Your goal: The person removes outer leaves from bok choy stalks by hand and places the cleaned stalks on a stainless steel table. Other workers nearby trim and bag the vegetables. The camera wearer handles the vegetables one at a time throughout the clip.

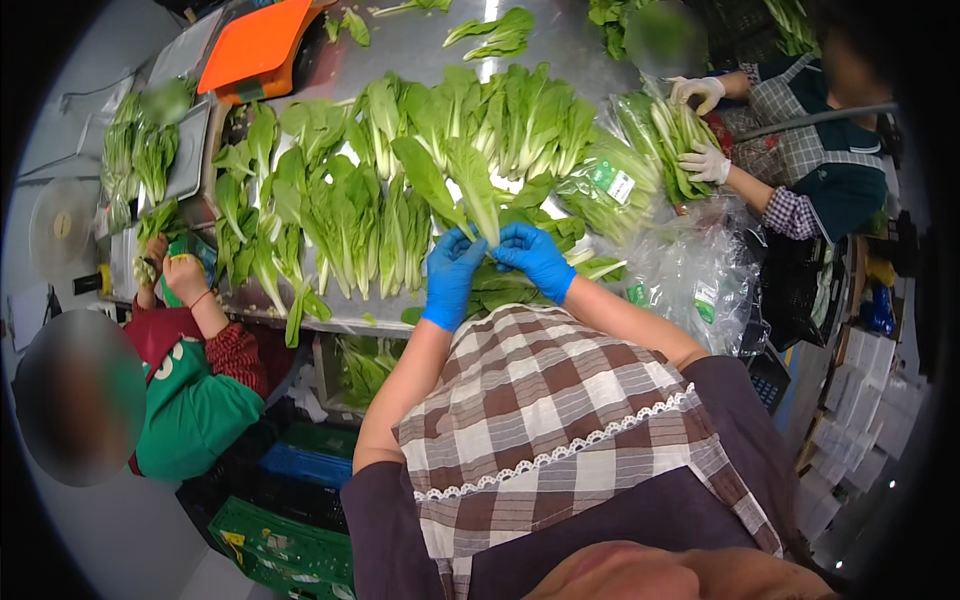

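My left hand [454,271] and my right hand [534,259], both in blue gloves, meet at the stem base of a leafy green vegetable [474,184], like choy sum. Its leaves point away from me. The fingertips of both hands pinch around its lower end; exactly which stem each hand grips is partly hidden. Loose greens [502,289] lie beneath my hands at the table edge. Beyond them, rows of the same greens [517,124] rest on the metal table [420,45], with another row of greens [341,217] to the left.
A bagged bundle of greens [611,184] and clear plastic bags [694,277] lie to the right. There, a co-worker's white-gloved hands [705,163] handle greens. Another co-worker's hand [185,279] is at the left. An orange plastic tray [255,45] stands far left; a green crate [289,551] sits below.
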